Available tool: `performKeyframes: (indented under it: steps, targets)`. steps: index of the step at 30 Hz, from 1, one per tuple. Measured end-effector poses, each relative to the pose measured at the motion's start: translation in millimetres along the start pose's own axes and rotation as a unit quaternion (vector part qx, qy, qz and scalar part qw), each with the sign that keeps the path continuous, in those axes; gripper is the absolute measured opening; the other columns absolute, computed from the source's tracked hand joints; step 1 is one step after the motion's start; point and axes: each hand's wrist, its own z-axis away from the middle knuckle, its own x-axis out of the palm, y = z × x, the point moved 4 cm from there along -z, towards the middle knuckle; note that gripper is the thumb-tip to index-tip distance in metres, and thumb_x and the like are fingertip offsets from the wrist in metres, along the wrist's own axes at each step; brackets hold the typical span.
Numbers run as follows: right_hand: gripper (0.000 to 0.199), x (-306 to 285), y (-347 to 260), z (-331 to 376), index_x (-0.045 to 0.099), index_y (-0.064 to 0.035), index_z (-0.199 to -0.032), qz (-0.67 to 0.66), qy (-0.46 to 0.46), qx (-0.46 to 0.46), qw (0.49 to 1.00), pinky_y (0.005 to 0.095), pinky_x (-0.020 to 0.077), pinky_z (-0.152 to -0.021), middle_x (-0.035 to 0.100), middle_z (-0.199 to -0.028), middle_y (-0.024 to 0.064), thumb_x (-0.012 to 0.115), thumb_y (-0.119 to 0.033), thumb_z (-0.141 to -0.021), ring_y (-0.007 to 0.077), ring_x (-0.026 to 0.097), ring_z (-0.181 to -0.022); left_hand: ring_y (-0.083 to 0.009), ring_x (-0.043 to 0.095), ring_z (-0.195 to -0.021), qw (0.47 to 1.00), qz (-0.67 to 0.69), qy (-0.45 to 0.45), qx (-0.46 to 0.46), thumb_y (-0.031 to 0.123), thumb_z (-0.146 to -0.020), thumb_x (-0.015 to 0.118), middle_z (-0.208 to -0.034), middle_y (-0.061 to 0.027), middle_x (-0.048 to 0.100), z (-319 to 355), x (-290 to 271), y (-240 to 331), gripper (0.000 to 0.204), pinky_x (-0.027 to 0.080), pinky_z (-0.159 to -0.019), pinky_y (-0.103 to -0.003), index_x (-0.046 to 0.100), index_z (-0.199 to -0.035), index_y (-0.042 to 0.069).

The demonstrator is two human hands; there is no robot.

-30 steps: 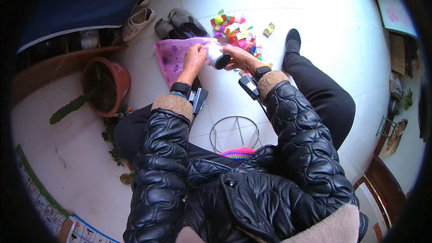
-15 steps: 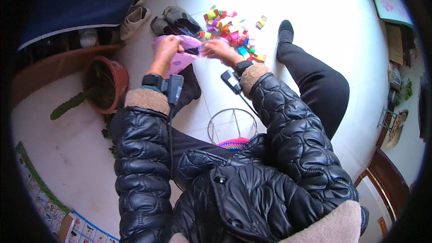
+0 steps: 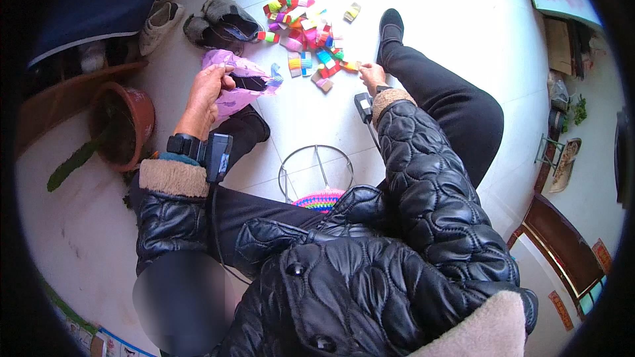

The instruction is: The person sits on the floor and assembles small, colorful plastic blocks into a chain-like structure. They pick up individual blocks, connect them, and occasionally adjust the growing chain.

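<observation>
A pink-purple plastic bag (image 3: pixel 233 100) with dark print hangs from my left hand (image 3: pixel 210 89), its fingers closed on the rim. Its mouth gapes to the right, and the inside looks dark. At the near right edge of a pile of small, bright, banded bundles (image 3: pixel 311 33), the fingertips of my right hand (image 3: pixel 374 78) close at the end of an orange bundle (image 3: pixel 348 65). A blue, white and orange bundle (image 3: pixel 299 64) and a pinkish one (image 3: pixel 322 81) lie on the pile's near side.
Grey shoes (image 3: pixel 225 23) stand beyond the bag. A round metal stool frame (image 3: pixel 316 147) with a colourful knitted cover sits between my legs. On the left are a potted cactus (image 3: pixel 135 119) and a shoe rack (image 3: pixel 79 82). One bundle (image 3: pixel 352 12) lies apart.
My right hand has left the bag and moved right to the pile's edge. My left hand keeps the bag. The whole view has shifted slightly.
</observation>
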Motion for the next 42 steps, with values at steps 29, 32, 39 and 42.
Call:
performKeyframes:
  steps: [29, 32, 39, 42]
  targets:
    - [0.039, 42, -170, 98, 0.054, -0.0086, -0.115, -0.205, -0.483, -0.107, 0.845, 0.0234, 0.0458, -0.066, 0.059, -0.089, 0.0025, 0.061, -0.029, -0.083, 0.0108, 0.055, -0.076, -0.0123, 0.049, -0.051, 0.996, 0.055, -0.016, 0.066, 0.02, -0.093, 0.043, -0.056, -0.0037, 0.053, -14, 19, 11, 0.023, 0.041, -0.054, -0.025, 0.056, -0.084, 0.003]
    - [0.033, 50, -199, 137, 0.052, -0.0086, -0.112, -0.159, -0.49, -0.129, 0.847, 0.0236, 0.0454, -0.065, 0.059, -0.088, 0.0036, 0.057, -0.028, -0.086, 0.0109, 0.056, -0.077, -0.0132, 0.049, -0.051, 0.995, 0.066, -0.029, 0.066, 0.02, -0.093, 0.043, -0.056, -0.0041, 0.054, -20, 17, 7, 0.024, 0.041, -0.053, -0.026, 0.057, -0.085, 0.002]
    - [0.03, 73, -220, 166, 0.052, -0.0068, -0.113, -0.066, -0.407, -0.229, 0.882, 0.0197, 0.0411, -0.05, 0.056, -0.077, -0.0003, 0.052, -0.023, -0.088, 0.0074, 0.054, -0.063, -0.0104, 0.048, -0.048, 0.996, 0.072, -0.037, 0.049, 0.023, -0.093, 0.043, -0.057, -0.0011, 0.053, -16, 14, 6, 0.021, 0.042, -0.05, -0.023, 0.057, -0.093, 0.008]
    - [0.028, 66, -214, 164, 0.052, -0.005, -0.112, -0.043, -0.381, -0.231, 0.894, 0.0214, 0.0412, -0.051, 0.055, -0.076, 0.0008, 0.051, -0.019, -0.087, 0.0082, 0.052, -0.062, -0.011, 0.049, -0.049, 0.996, 0.079, -0.031, 0.037, 0.022, -0.093, 0.044, -0.057, -0.0009, 0.053, -11, 18, 2, 0.02, 0.042, -0.05, -0.023, 0.057, -0.092, 0.007]
